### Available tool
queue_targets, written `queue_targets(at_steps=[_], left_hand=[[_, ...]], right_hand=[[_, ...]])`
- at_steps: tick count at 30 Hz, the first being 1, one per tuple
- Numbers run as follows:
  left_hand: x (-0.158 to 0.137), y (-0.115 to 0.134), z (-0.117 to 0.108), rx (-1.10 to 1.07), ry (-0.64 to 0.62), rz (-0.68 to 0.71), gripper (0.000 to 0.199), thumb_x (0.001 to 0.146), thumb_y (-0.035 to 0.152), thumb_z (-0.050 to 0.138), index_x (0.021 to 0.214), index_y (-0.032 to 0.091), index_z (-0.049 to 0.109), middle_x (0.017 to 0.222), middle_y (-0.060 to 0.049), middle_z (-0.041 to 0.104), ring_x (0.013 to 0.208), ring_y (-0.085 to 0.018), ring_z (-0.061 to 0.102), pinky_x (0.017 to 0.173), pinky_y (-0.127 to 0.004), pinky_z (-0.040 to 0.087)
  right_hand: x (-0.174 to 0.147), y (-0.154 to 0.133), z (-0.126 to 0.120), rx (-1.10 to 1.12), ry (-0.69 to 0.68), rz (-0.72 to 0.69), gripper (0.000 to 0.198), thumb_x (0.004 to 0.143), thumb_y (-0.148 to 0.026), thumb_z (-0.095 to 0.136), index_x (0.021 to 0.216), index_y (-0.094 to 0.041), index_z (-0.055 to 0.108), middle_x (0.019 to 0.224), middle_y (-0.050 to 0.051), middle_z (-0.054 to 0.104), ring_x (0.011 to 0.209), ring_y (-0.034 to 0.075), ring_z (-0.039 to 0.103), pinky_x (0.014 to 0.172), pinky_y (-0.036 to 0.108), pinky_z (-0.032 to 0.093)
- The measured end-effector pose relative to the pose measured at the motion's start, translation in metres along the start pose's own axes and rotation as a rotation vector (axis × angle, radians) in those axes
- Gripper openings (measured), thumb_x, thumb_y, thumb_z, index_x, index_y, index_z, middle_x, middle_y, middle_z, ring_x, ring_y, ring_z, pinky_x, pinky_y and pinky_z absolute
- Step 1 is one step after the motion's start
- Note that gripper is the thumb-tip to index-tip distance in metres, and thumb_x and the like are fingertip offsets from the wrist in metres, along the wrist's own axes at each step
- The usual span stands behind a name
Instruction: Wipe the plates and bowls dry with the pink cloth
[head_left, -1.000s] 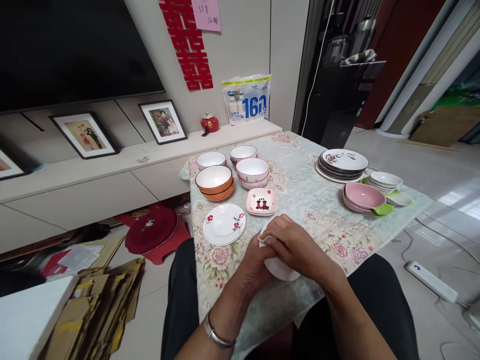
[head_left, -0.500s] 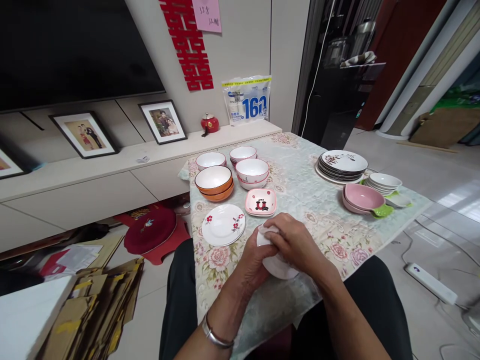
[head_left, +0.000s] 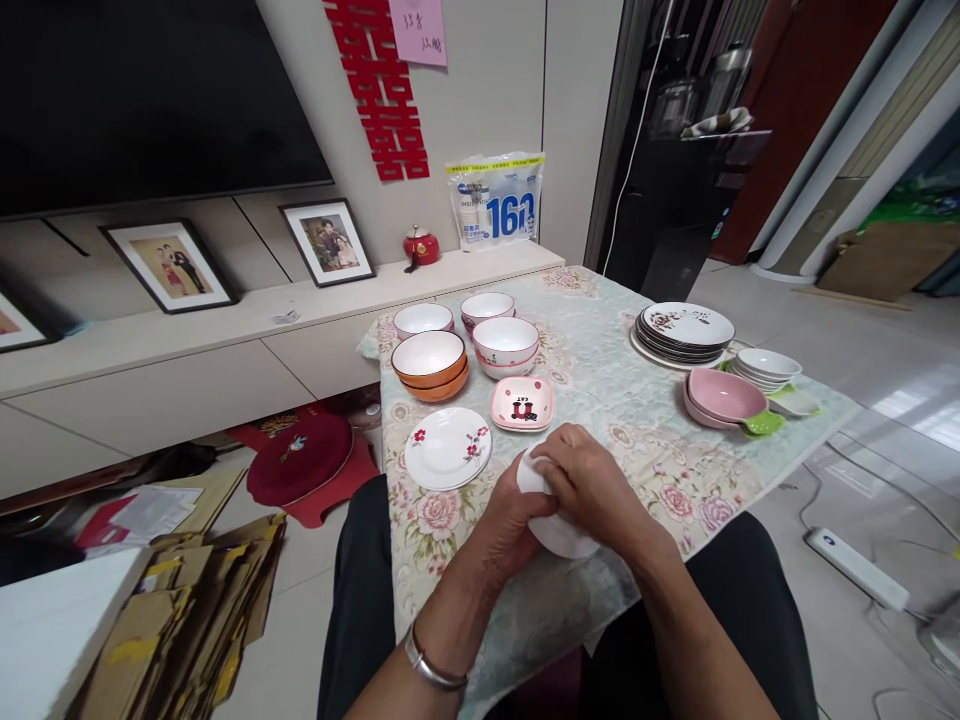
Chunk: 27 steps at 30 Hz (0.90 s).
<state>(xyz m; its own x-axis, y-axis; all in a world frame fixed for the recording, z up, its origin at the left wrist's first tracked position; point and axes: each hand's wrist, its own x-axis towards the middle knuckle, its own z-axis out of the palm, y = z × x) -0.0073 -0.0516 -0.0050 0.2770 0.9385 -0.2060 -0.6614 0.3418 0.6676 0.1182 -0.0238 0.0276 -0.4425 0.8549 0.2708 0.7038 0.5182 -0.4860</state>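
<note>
Left hand (head_left: 510,520) and right hand (head_left: 592,482) both grip a white dish (head_left: 564,538), clamped on it near the six o'clock edge of the table (head_left: 600,350); flower-printed plates (head_left: 442,446) lie at ten, a cat-printed square dish (head_left: 523,396) at eleven

Framed photos (head_left: 328,242) and red jar (head_left: 422,247) on pale ledge (head_left: 330,306), dark television (head_left: 150,100), red stool (head_left: 300,460), flattened cardboard (head_left: 176,620)
</note>
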Motion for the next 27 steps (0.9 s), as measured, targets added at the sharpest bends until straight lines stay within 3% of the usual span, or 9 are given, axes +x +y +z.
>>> queue_targets(at_steps=[2, 4, 9, 13, 16, 20, 27], left_hand=[[0.0, 0.0, -0.001, -0.002, 0.008, 0.011, 0.061, 0.05, -0.005, 0.061, 0.106, 0.017, 0.063, 0.082, -0.001, 0.069, 0.074, -0.017, 0.063, 0.068, -0.025, 0.046], [0.001, 0.0, -0.002, -0.001, 0.009, 0.014, 0.065, 0.05, -0.004, 0.061, 0.111, 0.019, 0.062, 0.085, -0.001, 0.07, 0.076, -0.018, 0.064, 0.068, -0.026, 0.046], [0.004, 0.002, -0.007, -0.012, 0.026, 0.025, 0.066, 0.055, 0.002, 0.069, 0.12, 0.013, 0.063, 0.096, -0.008, 0.074, 0.082, -0.023, 0.067, 0.075, -0.033, 0.05], [0.006, 0.002, -0.008, -0.016, 0.064, 0.039, 0.06, 0.059, 0.008, 0.075, 0.117, 0.011, 0.066, 0.1, -0.011, 0.075, 0.088, -0.026, 0.068, 0.081, -0.035, 0.05], [0.005, 0.001, -0.008, -0.013, 0.042, 0.028, 0.059, 0.057, 0.005, 0.074, 0.116, 0.011, 0.067, 0.1, -0.011, 0.075, 0.088, -0.025, 0.069, 0.081, -0.035, 0.049], [0.002, 0.0, -0.007, 0.003, 0.028, 0.013, 0.055, 0.056, 0.002, 0.07, 0.111, 0.012, 0.069, 0.094, -0.008, 0.075, 0.082, -0.023, 0.068, 0.078, -0.033, 0.048], [0.002, 0.0, -0.005, 0.008, -0.001, -0.027, 0.057, 0.056, 0.002, 0.066, 0.113, 0.011, 0.067, 0.098, -0.01, 0.074, 0.086, -0.025, 0.067, 0.079, -0.034, 0.047]], right_hand=[[0.0, -0.005, 0.0, 0.046, -0.066, -0.101, 0.019, 0.095, -0.013, 0.051, 0.09, -0.017, 0.069, 0.092, 0.008, 0.061, 0.093, 0.022, 0.054, 0.082, 0.033, 0.044], [0.001, 0.001, 0.0, 0.083, -0.058, -0.108, 0.019, 0.096, -0.014, 0.052, 0.089, -0.018, 0.069, 0.092, 0.007, 0.061, 0.093, 0.021, 0.054, 0.083, 0.032, 0.044], [0.0, 0.034, 0.001, 0.063, 0.102, 0.186, 0.02, 0.095, -0.02, 0.053, 0.098, -0.02, 0.073, 0.092, 0.007, 0.061, 0.092, 0.021, 0.057, 0.083, 0.032, 0.044], [-0.002, 0.034, 0.005, -0.029, 0.16, 0.324, 0.02, 0.093, -0.017, 0.053, 0.101, -0.016, 0.071, 0.095, 0.01, 0.062, 0.092, 0.023, 0.058, 0.082, 0.034, 0.043], [-0.002, 0.021, 0.006, 0.033, 0.134, 0.275, 0.014, 0.089, -0.015, 0.057, 0.098, -0.015, 0.068, 0.097, 0.009, 0.065, 0.093, 0.023, 0.059, 0.083, 0.033, 0.043], [-0.004, 0.019, 0.0, 0.223, -0.021, 0.095, 0.011, 0.089, -0.016, 0.059, 0.091, -0.02, 0.069, 0.093, 0.004, 0.066, 0.089, 0.018, 0.061, 0.082, 0.029, 0.043], [-0.007, 0.02, -0.009, 0.004, 0.043, 0.268, 0.013, 0.089, -0.013, 0.053, 0.088, -0.017, 0.066, 0.09, 0.006, 0.063, 0.086, 0.02, 0.058, 0.077, 0.029, 0.04]])
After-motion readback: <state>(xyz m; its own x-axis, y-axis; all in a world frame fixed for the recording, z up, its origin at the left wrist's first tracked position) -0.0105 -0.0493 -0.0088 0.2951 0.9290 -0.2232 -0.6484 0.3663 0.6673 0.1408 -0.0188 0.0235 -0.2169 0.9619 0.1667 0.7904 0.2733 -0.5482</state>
